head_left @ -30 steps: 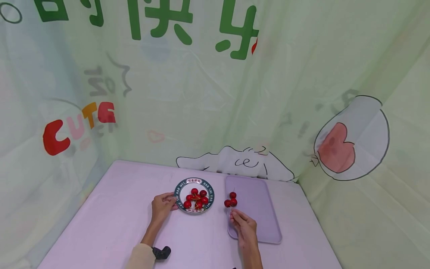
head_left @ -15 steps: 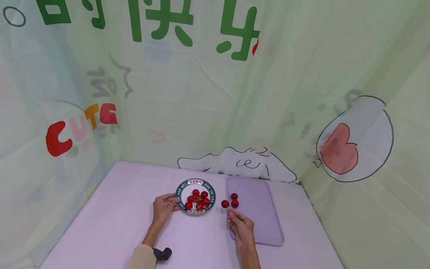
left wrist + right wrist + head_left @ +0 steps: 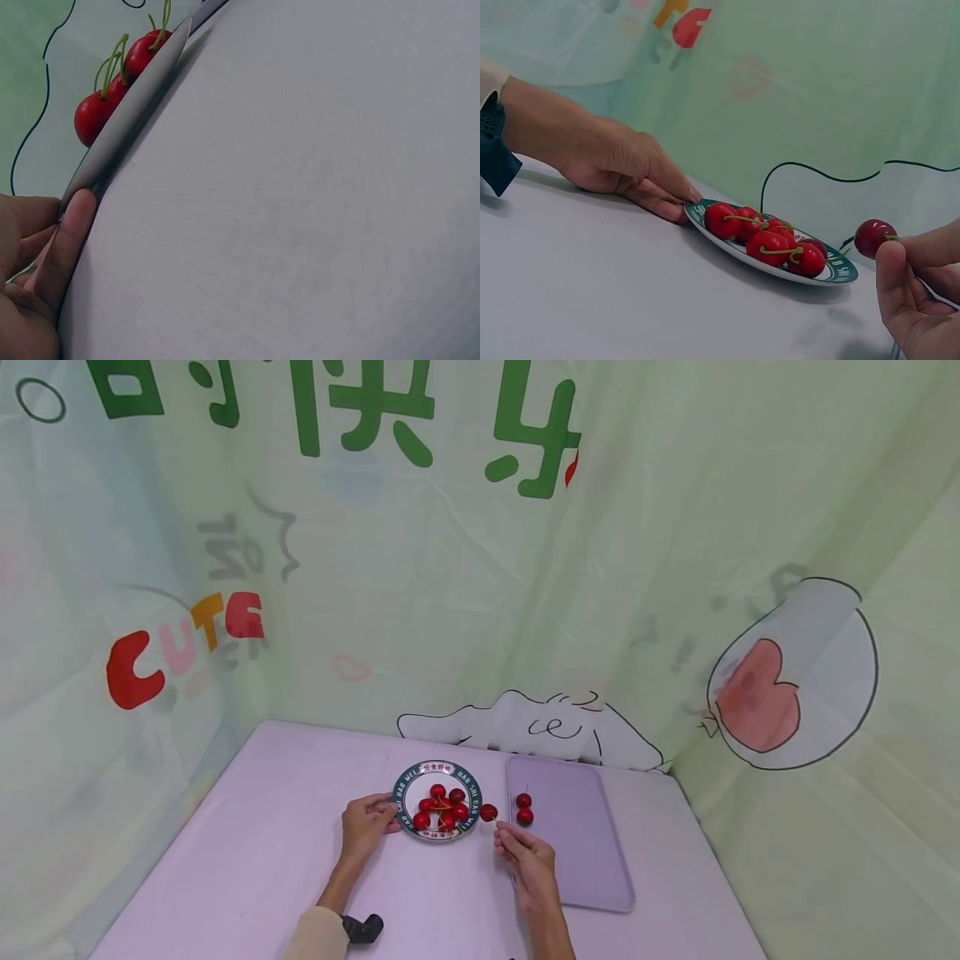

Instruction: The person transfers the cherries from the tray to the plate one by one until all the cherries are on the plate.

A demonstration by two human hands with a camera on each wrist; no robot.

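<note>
My right hand (image 3: 528,864) pinches a dark red cherry (image 3: 489,812) by its stem between thumb and fingertips, just off the plate's right rim. In the right wrist view that cherry (image 3: 874,238) hangs clear of the table, level with the plate's far side. With thumb and fingers, my left hand (image 3: 365,820) holds the left edge of a round plate (image 3: 401,781) with a dark green lettered rim. Several red cherries (image 3: 769,247) with green stems lie on it. Seen edge-on in the left wrist view, the plate (image 3: 131,112) has a finger under its rim.
Right of the plate lies a flat purple tray (image 3: 581,835), two cherries (image 3: 524,816) near its left edge. A black device (image 3: 363,928) sits at my left wrist. Printed curtains (image 3: 480,568) stand behind and beside the pale table (image 3: 277,810).
My right hand has carried one cherry leftward off the tray toward the plate. Two cherries remain on the tray. The left hand keeps holding the plate, which stays in place.
</note>
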